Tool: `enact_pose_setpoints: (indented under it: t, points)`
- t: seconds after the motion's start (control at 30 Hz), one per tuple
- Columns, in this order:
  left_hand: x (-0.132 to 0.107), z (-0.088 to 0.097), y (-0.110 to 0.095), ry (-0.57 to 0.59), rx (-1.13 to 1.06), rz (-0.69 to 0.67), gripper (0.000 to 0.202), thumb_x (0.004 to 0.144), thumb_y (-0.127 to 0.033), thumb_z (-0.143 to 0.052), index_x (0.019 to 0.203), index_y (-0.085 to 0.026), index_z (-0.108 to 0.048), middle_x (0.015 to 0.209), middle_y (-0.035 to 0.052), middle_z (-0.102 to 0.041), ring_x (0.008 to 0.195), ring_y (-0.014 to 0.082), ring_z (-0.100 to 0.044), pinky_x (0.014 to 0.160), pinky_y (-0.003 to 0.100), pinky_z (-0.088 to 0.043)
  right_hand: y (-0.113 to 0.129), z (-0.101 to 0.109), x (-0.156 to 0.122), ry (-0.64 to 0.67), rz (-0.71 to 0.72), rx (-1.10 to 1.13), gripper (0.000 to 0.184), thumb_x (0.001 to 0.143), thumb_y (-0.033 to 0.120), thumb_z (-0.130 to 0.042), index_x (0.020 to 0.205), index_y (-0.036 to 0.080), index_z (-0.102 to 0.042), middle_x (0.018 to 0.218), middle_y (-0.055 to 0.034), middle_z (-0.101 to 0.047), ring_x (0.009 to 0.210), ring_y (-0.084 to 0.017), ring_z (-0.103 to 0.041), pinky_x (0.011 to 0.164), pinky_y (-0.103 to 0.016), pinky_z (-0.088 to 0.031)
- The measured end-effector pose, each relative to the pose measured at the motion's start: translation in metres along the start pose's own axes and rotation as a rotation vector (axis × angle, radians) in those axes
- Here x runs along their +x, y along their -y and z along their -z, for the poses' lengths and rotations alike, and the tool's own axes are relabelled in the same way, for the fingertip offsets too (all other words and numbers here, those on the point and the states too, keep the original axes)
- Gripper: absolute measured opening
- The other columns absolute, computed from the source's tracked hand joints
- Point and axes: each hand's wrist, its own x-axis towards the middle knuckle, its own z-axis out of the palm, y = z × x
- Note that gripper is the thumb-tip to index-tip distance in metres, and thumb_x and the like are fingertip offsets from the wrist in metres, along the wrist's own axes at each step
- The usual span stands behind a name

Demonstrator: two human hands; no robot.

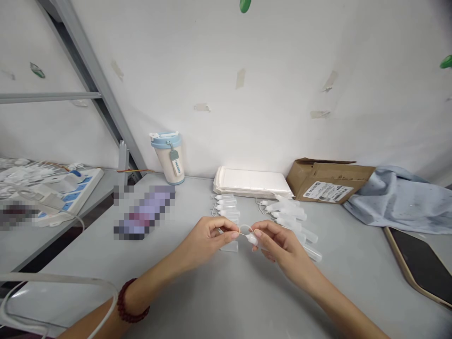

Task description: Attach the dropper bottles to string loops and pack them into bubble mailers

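Observation:
In the middle of the table, my right hand (278, 242) grips a small white needle-tip squeeze bottle (252, 238) between thumb and fingers, its nozzle pointing left. My left hand (219, 235) pinches the end of the thin metal needle in front of that nozzle. A thin pale loop arches between both sets of fingertips. Behind my left hand lies a row of similar bottles (228, 207), partly hidden by it. More such bottles (287, 212) lie in a looser group behind and beside my right hand.
At the back are a stack of white trays (252, 180), an open cardboard box (328, 183) and a lidded cup (169, 160). A blue cloth (399, 200) and phone (420, 263) lie right. A purple blurred item (146, 212) lies left; a white cable (60, 280) loops at lower left.

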Motion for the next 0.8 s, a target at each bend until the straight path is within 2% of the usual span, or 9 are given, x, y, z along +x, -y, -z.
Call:
enact_pose_setpoints:
  t: [0.4, 0.57, 0.8]
  points:
    - [-0.001, 0.000, -0.001, 0.015, 0.017, 0.004, 0.017, 0.081, -0.032, -0.057, 0.080, -0.017, -0.065, 0.071, -0.0009, -0.056, 0.063, 0.0105, -0.044, 0.058, 0.021, -0.036, 0.001, -0.001, 0.001, 0.000, 0.037, -0.048, 0.030, 0.087, 0.047, -0.046, 0.089, 0.020, -0.059, 0.068, 0.0006, -0.056, 0.056, -0.008, -0.040, 0.049, -0.022, -0.029]
    - [-0.003, -0.006, -0.003, -0.017, 0.099, -0.068, 0.014, 0.081, -0.024, -0.054, 0.076, -0.016, -0.065, 0.074, 0.0011, -0.062, 0.072, 0.0132, -0.052, 0.066, 0.023, -0.040, -0.001, -0.002, 0.000, 0.015, 0.039, -0.054, 0.029, 0.087, 0.046, -0.047, 0.089, 0.020, -0.059, 0.067, 0.0009, -0.055, 0.056, -0.008, -0.041, 0.049, -0.021, -0.028]
    - [-0.004, -0.014, -0.003, -0.065, 0.183, -0.093, 0.015, 0.081, -0.020, -0.051, 0.073, -0.016, -0.063, 0.071, 0.0004, -0.061, 0.068, 0.0126, -0.052, 0.065, 0.023, -0.039, -0.006, -0.006, 0.000, 0.032, 0.023, 0.038, 0.030, 0.086, 0.048, -0.047, 0.087, 0.020, -0.059, 0.065, 0.0020, -0.053, 0.054, -0.008, -0.036, 0.048, -0.022, -0.025]
